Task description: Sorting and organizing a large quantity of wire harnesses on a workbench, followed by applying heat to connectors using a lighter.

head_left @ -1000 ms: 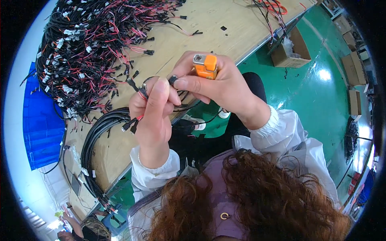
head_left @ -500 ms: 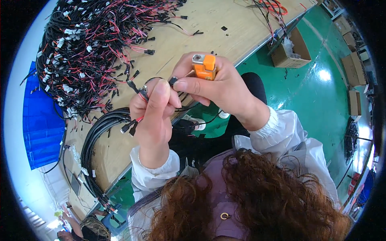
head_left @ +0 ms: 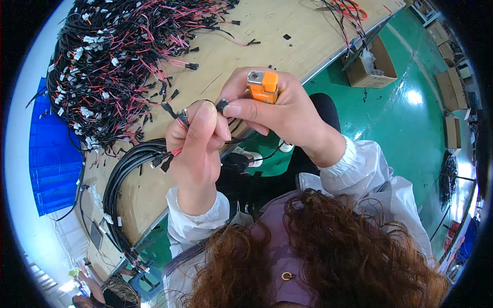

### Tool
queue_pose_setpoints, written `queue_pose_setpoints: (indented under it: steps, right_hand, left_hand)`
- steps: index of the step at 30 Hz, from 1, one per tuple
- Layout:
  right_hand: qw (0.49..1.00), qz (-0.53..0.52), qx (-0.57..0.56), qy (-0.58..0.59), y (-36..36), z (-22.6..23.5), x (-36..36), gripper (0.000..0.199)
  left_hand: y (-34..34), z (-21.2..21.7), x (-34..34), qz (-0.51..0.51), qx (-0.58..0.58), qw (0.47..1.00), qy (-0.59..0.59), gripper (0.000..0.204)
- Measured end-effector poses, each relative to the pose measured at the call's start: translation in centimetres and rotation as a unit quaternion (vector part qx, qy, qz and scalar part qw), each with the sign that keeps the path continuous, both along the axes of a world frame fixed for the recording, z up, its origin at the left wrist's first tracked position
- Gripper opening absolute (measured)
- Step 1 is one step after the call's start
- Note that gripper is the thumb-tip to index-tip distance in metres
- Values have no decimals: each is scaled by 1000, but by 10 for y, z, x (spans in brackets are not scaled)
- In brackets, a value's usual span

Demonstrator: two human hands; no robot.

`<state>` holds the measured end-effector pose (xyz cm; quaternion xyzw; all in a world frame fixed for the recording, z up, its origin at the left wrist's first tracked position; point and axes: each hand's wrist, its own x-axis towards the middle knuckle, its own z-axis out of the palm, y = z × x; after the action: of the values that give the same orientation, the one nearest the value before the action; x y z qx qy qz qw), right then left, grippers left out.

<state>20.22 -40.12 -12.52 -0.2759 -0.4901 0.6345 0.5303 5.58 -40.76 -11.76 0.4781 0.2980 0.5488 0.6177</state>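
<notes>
Above the near edge of the table [head_left: 246,56], we find both hands occupied. The left hand [head_left: 194,143] is closed around several wires [head_left: 181,121], its thumb pressed across them, we judge to keep thin strands together. The right hand [head_left: 287,109] pinches a small black tip [head_left: 222,105] just beside it and clasps an orange lighter [head_left: 264,91], metal top up, presumably tucked there to free the thumb. We note a cable pile [head_left: 108,77] and coil [head_left: 111,182] leftward, apparently placed within reach.
</notes>
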Motion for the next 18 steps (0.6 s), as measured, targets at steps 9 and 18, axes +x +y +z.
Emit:
queue_pose_setpoints:
  steps: [9, 18]
  right_hand:
    - [1000, -6, 10, 5, 0, 0, -1, 7]
    - [1000, 8, 13, 5, -1, 2, 1, 10]
  left_hand:
    - [-1, 1, -2, 6, 18, 1000, 22, 29]
    - [-4, 3, -4, 2, 18, 999, 26, 24]
